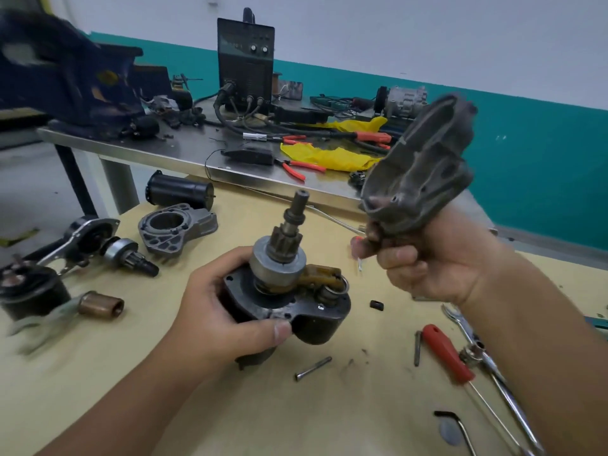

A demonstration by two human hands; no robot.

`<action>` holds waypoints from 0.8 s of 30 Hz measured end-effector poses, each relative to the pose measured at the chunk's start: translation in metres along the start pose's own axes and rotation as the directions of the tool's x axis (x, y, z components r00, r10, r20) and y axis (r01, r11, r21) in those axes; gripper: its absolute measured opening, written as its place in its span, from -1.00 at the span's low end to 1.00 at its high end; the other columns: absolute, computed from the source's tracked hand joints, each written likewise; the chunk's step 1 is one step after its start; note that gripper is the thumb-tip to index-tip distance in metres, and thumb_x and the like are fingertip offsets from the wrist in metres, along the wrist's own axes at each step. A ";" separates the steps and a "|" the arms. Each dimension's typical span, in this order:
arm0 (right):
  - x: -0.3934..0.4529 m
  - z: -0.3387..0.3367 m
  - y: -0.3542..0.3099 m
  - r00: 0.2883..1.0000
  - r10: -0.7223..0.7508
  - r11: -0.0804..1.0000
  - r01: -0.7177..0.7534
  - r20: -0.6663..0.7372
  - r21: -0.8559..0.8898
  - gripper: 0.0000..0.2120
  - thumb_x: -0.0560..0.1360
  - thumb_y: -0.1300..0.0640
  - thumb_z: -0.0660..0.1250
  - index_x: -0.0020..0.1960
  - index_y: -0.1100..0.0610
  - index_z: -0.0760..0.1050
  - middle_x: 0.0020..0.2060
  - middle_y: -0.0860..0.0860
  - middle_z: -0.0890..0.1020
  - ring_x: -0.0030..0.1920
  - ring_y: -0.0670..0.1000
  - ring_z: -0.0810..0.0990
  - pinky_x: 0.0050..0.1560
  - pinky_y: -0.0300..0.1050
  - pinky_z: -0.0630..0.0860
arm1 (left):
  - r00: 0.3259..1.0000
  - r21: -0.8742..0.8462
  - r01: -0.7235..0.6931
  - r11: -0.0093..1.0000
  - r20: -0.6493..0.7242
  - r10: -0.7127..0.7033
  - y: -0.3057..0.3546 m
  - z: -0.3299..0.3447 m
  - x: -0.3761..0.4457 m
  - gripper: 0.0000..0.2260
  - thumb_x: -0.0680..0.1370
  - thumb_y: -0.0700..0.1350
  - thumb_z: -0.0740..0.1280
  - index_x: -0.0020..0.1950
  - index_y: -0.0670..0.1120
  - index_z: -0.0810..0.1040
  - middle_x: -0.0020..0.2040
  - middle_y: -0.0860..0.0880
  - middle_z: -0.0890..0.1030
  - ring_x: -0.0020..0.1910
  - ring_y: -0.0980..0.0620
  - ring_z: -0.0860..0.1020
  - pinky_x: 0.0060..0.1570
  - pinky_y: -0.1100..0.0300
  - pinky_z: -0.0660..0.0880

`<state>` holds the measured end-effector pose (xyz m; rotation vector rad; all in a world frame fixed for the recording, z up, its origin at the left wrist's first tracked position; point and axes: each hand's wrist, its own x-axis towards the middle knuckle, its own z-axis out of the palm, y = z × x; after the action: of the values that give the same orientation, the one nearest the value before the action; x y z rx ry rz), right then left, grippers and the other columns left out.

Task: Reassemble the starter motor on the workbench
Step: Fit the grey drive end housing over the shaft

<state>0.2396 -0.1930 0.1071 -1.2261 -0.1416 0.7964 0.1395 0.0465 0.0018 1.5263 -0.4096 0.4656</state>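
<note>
Above the worktop (204, 399), your right hand (424, 261) clenches the nose housing (418, 169); your left hand (210, 311) grasps the starter motor body (316, 311), pinion shaft (297, 212) upright. Line the housing bore over that shaft, then lower squarely, clearing the shift fork (324, 274).

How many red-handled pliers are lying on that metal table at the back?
2. One pair of pliers lies near the table's front edge beside the yellow cloth; another pair lies farther back. The clutter may hide more.
</note>
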 end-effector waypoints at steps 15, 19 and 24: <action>-0.003 0.043 -0.004 0.938 -0.104 0.766 -0.137 -0.331 -0.628 -0.70 0.54 0.01 0.15 -0.32 0.09 0.29 -0.52 0.10 0.46 -0.67 -0.06 0.17 -0.59 -0.35 0.15 | 0.998 -0.023 0.034 0.999 -0.042 -0.035 0.006 0.002 -0.004 -0.47 0.26 -0.06 0.60 0.23 0.04 0.67 0.08 -0.09 0.72 0.08 -0.09 0.71 0.04 0.25 0.60; -0.006 0.044 -0.005 0.943 -0.137 0.803 -0.073 -0.302 -0.591 -0.66 0.57 -0.01 0.15 -0.33 0.10 0.29 -0.50 0.10 0.45 -0.67 -0.07 0.16 -0.58 -0.35 0.15 | 0.999 -0.025 0.035 0.999 -0.030 -0.036 0.003 0.001 -0.005 -0.46 0.27 -0.05 0.60 0.25 0.05 0.65 0.11 -0.09 0.71 0.11 -0.09 0.70 0.06 0.25 0.60; -0.013 0.037 -0.010 0.967 -0.122 0.895 0.010 -0.224 -0.446 -0.57 0.60 -0.04 0.12 -0.42 0.04 0.36 -0.51 0.08 0.41 -0.68 -0.08 0.16 -0.56 -0.35 0.12 | 0.998 -0.049 0.049 0.998 -0.039 -0.051 0.000 -0.006 -0.008 -0.46 0.28 -0.02 0.57 0.26 0.07 0.63 0.11 -0.07 0.71 0.15 -0.11 0.69 0.10 0.22 0.60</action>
<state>0.2160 -0.1734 0.1336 -1.7340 -0.1656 0.5572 0.1325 0.0523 -0.0027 1.4750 -0.3483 0.4442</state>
